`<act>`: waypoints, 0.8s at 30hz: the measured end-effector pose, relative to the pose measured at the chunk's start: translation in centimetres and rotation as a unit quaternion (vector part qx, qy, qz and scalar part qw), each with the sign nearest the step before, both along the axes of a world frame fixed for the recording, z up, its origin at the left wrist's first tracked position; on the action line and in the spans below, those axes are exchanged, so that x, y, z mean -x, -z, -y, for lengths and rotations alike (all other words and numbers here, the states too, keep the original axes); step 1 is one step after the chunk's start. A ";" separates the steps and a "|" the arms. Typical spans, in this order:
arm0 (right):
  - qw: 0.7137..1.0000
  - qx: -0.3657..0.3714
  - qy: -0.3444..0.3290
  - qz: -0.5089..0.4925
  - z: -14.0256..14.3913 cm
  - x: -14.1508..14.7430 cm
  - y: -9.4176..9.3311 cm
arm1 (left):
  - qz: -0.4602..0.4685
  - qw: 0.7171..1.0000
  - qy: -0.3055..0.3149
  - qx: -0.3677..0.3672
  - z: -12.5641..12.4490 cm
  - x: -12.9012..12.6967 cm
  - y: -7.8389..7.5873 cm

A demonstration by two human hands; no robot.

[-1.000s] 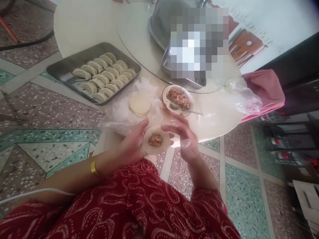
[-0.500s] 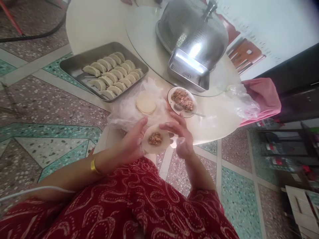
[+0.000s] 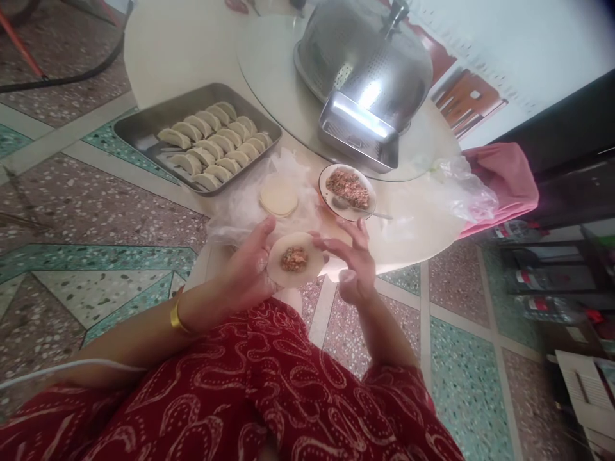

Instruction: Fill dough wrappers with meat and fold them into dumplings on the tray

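Note:
A round dumpling wrapper (image 3: pixel 312 264) lies on my left hand (image 3: pixel 247 269), whose fingers run beneath it while the thumb points up at its left side. In the wrapper's middle sits a small mound of meat filling (image 3: pixel 295 259). My right hand (image 3: pixel 356 259) is at the wrapper's right edge, fingers stretched and apart; its index fingertip reaches the rim, though contact is hard to tell. Just beyond, a stack of wrappers (image 3: pixel 278 195) rests on a plastic bag (image 3: pixel 235 214). A bowl (image 3: pixel 323 192) of filling (image 3: pixel 348 186) with a spoon (image 3: pixel 372 211) stands ahead of my right hand.
To the left, a metal tray (image 3: pixel 144 131) holds rows of folded dumplings (image 3: pixel 211 150), overhanging the table edge. A steel dome-shaped colander (image 3: pixel 355 57) and a rectangular metal pan (image 3: pixel 358 134) stand on the glass turntable (image 3: pixel 266 64). Pink cloth (image 3: pixel 509 176) hangs at the right.
The wrapper and my left hand appear slightly higher and further left, as the view shifts a little. My right hand's fingers have spread and lifted somewhat.

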State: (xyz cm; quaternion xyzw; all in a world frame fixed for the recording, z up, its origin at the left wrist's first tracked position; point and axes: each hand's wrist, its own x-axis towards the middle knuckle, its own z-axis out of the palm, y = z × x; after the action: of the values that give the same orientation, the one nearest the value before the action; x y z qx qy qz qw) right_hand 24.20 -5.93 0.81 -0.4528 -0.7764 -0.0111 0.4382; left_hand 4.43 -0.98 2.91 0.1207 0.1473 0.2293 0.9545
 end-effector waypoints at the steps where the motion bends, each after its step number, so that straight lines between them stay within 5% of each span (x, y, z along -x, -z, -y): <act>1: 1.000 -0.004 0.018 0.009 0.1 -0.6 0.0 | -0.008 1.000 0.002 0.005 0.0 0.0 -0.1; 6: 0.949 -0.022 0.312 -0.038 1.2 -7.8 0.0 | -0.055 0.998 0.000 0.027 -0.3 0.1 0.1; 10: 0.895 0.045 0.444 -0.017 2.5 -14.4 0.8 | -0.061 0.998 0.020 0.017 -0.4 -0.5 0.9; 19: 0.884 0.129 0.448 0.029 1.0 -17.6 3.3 | -0.054 0.997 0.045 0.022 -0.1 -2.1 1.0; 24: 0.898 0.054 0.436 -0.024 1.4 -16.6 1.9 | -0.037 0.998 0.041 0.002 0.1 -2.4 0.7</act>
State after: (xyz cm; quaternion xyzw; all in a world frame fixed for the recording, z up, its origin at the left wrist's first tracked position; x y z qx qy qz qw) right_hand 40.78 -7.38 -1.12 -0.7692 -0.4900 -0.1480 0.3825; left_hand 6.81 -1.05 2.20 0.1329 0.1781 0.1849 0.9573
